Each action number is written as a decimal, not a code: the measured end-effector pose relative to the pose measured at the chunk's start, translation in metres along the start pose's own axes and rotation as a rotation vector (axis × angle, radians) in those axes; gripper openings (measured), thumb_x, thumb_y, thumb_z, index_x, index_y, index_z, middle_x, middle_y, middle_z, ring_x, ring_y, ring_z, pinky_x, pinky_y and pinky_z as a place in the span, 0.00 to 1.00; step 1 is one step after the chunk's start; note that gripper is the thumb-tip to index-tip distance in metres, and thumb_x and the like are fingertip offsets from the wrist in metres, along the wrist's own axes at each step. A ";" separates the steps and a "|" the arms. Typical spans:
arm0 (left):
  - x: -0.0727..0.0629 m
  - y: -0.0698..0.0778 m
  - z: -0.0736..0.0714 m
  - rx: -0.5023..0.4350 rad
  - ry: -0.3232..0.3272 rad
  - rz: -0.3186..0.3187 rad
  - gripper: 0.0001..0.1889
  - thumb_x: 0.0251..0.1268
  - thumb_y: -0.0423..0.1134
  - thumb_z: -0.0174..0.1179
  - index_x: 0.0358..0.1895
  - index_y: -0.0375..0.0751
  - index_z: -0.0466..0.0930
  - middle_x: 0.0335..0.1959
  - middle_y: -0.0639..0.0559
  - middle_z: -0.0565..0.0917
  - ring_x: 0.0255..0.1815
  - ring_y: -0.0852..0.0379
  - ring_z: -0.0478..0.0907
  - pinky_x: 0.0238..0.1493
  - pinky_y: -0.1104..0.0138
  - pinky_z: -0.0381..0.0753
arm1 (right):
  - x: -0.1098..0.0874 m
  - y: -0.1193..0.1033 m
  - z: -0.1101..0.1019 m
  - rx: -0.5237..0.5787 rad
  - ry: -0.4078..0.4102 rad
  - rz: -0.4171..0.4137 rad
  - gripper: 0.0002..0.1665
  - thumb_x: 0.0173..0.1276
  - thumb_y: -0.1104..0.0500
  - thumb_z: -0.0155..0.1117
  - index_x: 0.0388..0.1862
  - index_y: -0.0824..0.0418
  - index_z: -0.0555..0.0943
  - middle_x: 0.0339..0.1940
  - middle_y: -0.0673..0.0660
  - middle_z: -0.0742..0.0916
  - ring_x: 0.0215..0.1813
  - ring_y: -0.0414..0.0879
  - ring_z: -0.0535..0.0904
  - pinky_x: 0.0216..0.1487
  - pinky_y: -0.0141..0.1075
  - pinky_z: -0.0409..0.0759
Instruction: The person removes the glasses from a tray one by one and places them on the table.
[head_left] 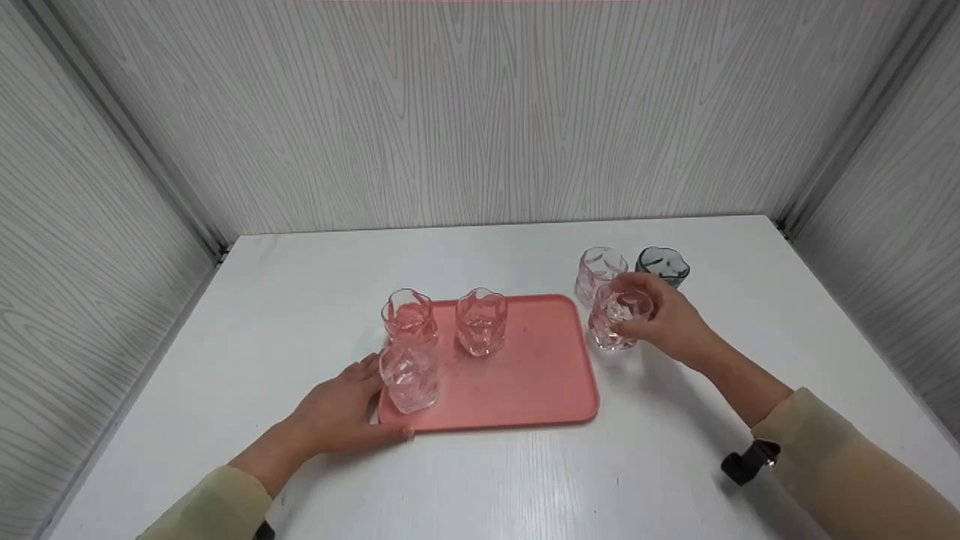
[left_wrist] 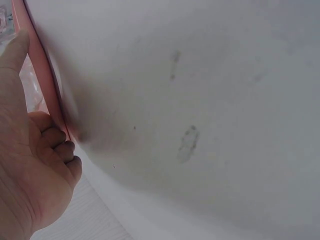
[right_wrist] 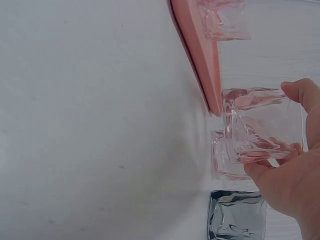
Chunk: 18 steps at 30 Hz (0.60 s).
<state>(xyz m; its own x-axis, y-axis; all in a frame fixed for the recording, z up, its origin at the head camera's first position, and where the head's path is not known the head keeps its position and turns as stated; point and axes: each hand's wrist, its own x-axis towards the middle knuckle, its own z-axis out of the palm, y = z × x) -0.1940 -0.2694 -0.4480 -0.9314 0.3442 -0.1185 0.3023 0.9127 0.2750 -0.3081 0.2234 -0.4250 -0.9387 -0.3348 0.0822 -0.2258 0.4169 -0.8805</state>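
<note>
My right hand (head_left: 671,322) grips a clear pinkish drinking glass (right_wrist: 262,122) by its sides, thumb and fingers on opposite walls. That glass is upright beside the right edge of the pink tray (head_left: 517,382). My left hand (head_left: 341,409) holds the tray's front left corner, its thumb (left_wrist: 17,47) against the front rim and the other fingers at the left side. Three glasses stand on the tray: a clear one (head_left: 411,382) close to my left hand, another (head_left: 409,319) behind it, and a third (head_left: 481,322) to the right of that.
Behind the held glass stand a pale pink glass (head_left: 596,270) and a dark green-tinted glass (right_wrist: 237,217). All rest on a white table (head_left: 315,292), with grained panels (head_left: 480,112) at the back and both sides.
</note>
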 end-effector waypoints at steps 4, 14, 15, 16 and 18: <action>-0.001 0.000 0.000 0.009 0.004 0.002 0.59 0.59 0.81 0.59 0.84 0.42 0.62 0.84 0.43 0.62 0.85 0.39 0.55 0.75 0.38 0.68 | -0.001 0.003 0.003 0.008 0.007 0.003 0.46 0.65 0.60 0.80 0.78 0.60 0.68 0.72 0.58 0.80 0.75 0.56 0.73 0.58 0.30 0.76; 0.000 -0.001 0.001 0.006 0.006 0.005 0.58 0.59 0.81 0.58 0.84 0.43 0.63 0.84 0.45 0.61 0.85 0.40 0.55 0.75 0.39 0.68 | 0.001 0.010 0.009 0.017 0.009 0.025 0.46 0.64 0.60 0.81 0.78 0.61 0.69 0.72 0.59 0.80 0.74 0.56 0.74 0.59 0.30 0.76; 0.001 -0.001 0.001 0.006 0.004 0.003 0.58 0.59 0.81 0.58 0.84 0.43 0.63 0.84 0.45 0.61 0.85 0.40 0.55 0.75 0.39 0.68 | 0.001 0.010 0.009 0.017 0.007 0.027 0.46 0.64 0.60 0.81 0.78 0.60 0.69 0.72 0.58 0.80 0.74 0.56 0.74 0.59 0.30 0.76; 0.001 -0.001 0.002 0.007 0.003 0.003 0.58 0.60 0.81 0.58 0.84 0.43 0.62 0.85 0.45 0.61 0.85 0.40 0.55 0.75 0.39 0.68 | 0.002 0.010 0.010 0.016 0.006 0.028 0.46 0.65 0.60 0.80 0.78 0.60 0.69 0.72 0.58 0.80 0.75 0.56 0.74 0.59 0.29 0.77; 0.001 -0.001 0.002 0.007 0.004 0.003 0.58 0.60 0.81 0.58 0.84 0.44 0.62 0.85 0.45 0.61 0.85 0.40 0.55 0.75 0.39 0.68 | 0.002 0.011 0.010 0.017 0.004 0.032 0.46 0.65 0.60 0.80 0.78 0.59 0.69 0.72 0.57 0.81 0.75 0.55 0.74 0.59 0.29 0.77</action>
<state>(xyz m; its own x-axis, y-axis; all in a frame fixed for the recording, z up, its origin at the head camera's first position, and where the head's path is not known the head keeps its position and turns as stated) -0.1946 -0.2693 -0.4498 -0.9313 0.3461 -0.1138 0.3065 0.9131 0.2688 -0.3103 0.2187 -0.4392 -0.9464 -0.3182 0.0556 -0.1913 0.4132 -0.8903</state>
